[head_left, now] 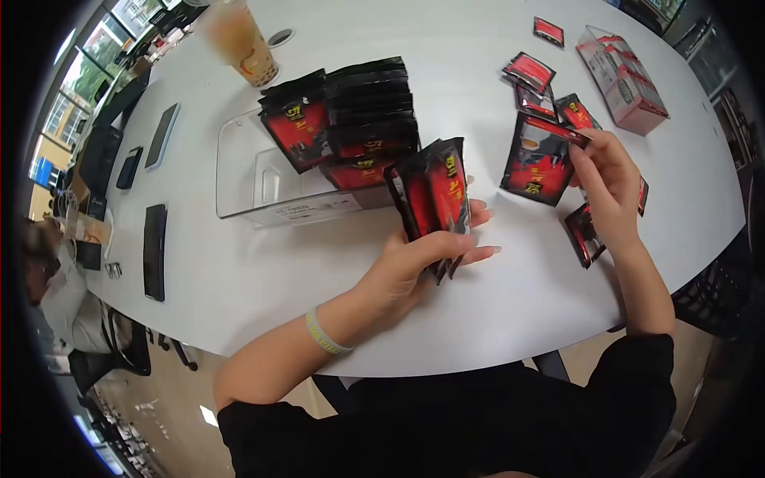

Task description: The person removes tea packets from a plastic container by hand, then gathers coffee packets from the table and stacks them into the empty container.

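Note:
My left hand [426,255] is wrapped round a small bunch of black-and-red coffee sachets [434,191], held upright in front of a clear plastic box [247,191]. Packed in rows in that box are several more sachets of the same kind [370,103], with its left part showing bare plastic. On the right, my right hand [606,175] pinches a single coffee sachet [538,163] by its edge, above the table. Under and around this hand lie loose sachets [586,235], partly hidden by my fingers. Further back, others [530,72] overlap in a loose pile.
A second clear box [625,84] with red packets stands at the back right. At the back left are a cup of bubble tea [239,48] and a round table hole [280,37]. Phones [163,135] and a long black object [155,251] lie on the left. A person sits at far left.

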A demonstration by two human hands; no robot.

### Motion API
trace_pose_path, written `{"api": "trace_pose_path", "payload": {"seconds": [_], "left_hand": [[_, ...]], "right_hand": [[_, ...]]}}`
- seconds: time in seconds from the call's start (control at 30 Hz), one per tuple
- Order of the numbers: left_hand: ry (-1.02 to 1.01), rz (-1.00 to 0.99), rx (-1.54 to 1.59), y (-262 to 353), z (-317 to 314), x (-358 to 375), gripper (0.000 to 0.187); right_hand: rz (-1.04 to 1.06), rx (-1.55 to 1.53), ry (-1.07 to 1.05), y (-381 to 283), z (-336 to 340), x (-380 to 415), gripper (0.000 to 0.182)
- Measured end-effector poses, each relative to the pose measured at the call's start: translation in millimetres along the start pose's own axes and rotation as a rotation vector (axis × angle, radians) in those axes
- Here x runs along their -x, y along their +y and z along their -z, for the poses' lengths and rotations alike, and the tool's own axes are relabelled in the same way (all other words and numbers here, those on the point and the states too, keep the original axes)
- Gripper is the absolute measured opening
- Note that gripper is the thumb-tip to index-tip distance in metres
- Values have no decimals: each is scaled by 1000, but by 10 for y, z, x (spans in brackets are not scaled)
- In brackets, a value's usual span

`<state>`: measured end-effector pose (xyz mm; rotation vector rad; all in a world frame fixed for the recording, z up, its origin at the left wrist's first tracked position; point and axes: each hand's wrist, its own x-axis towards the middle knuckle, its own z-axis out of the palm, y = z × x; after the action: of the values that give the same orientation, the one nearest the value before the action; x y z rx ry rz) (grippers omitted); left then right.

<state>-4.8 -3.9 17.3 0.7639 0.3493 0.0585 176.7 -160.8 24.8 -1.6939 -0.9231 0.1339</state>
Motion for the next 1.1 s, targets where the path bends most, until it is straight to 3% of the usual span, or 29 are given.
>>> {"api": "trace_pose_path", "payload": {"seconds": [0.27, 0.33, 0.4, 0.47, 0.57, 0.6, 0.67, 0.73, 0.8, 0.87, 0.9, 0.93, 1.0, 1.03, 1.07, 1.1], "left_hand": [[-35, -34, -118, 9, 12, -20, 74], [-47, -13, -136, 18, 10, -24, 75], [-61, -4, -159, 2, 51, -35, 74], [-65, -7, -184, -15, 96, -46, 72], [-102, -66, -156, -119, 113, -83, 70], [-146, 76, -50, -73, 87, -44, 59], [-218, 141, -6, -106, 43, 0, 52], [-289, 34, -11, -195, 19, -64, 53], [-385, 15, -24, -239, 17, -97, 51], [-349, -50, -139, -329, 21, -127, 58], [-396, -69, -139, -305, 12, -88, 60], [-453, -79, -133, -273, 23, -131, 62], [-481, -75, -186, -328, 20, -123, 66], [-485, -73, -240, -349, 25, -129, 69], [-482, -81, -236, -405, 11, -159, 69], [-511, -88, -248, -470, 5, -216, 73]], "right_hand": [[-321, -415, -150, -13, 13, -28, 18], [-310, -430, -162, -1, 0, -5, 20], [-225, -447, -35, -67, -45, 20, 22], [-169, -443, -107, -59, 33, 40, 22], [443, 92, -193, -54, 29, 68, 19], [614, 239, -252, -128, 46, 75, 18], [798, 442, -316, -195, 24, 219, 16], [873, 398, -436, -152, -55, 307, 17], [1064, 495, -555, -117, -61, 332, 43], [963, 431, -546, -6, -81, 485, 19], [949, 446, -646, 39, -38, 469, 35], [956, 444, -643, 145, -74, 425, 35], [880, 125, -434, 204, -89, 466, 66], [887, 342, -451, 178, -35, 431, 101], [892, 340, -458, 152, -30, 421, 101], [744, 325, -442, 34, -105, 419, 104]]}}
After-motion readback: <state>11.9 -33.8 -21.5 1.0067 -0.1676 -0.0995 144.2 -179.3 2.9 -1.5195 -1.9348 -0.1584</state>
